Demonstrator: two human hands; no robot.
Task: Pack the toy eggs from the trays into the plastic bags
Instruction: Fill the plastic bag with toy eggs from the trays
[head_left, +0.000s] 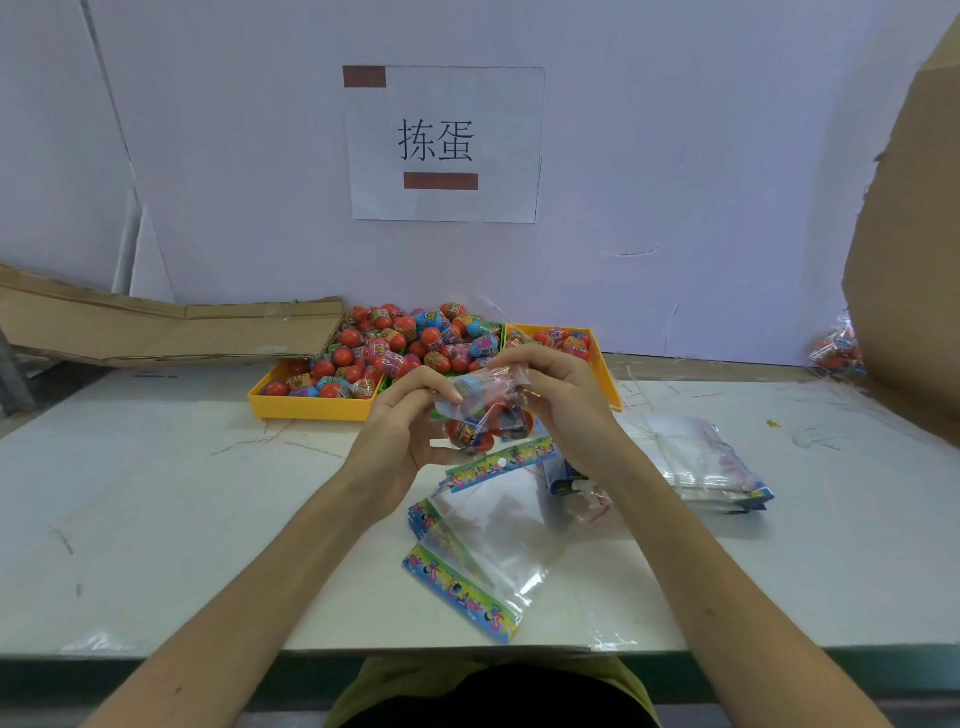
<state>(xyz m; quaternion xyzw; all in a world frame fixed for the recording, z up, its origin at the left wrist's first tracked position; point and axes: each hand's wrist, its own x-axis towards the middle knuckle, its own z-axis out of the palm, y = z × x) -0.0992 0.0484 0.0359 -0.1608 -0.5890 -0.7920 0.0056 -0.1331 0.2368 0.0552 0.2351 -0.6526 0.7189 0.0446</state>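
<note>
Both hands (410, 415) (550, 395) pinch bag (483, 415) mouth, eggs (467, 431) inside; film thin, slippery, light; hold by top edge.

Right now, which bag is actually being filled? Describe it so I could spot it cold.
Start at the yellow tray of toy eggs below the wall sign. Just in front of it, both hands hold a clear bag above the table: left hand, right hand. Unlike the flat empty bags lying below, it bulges with eggs.
</note>
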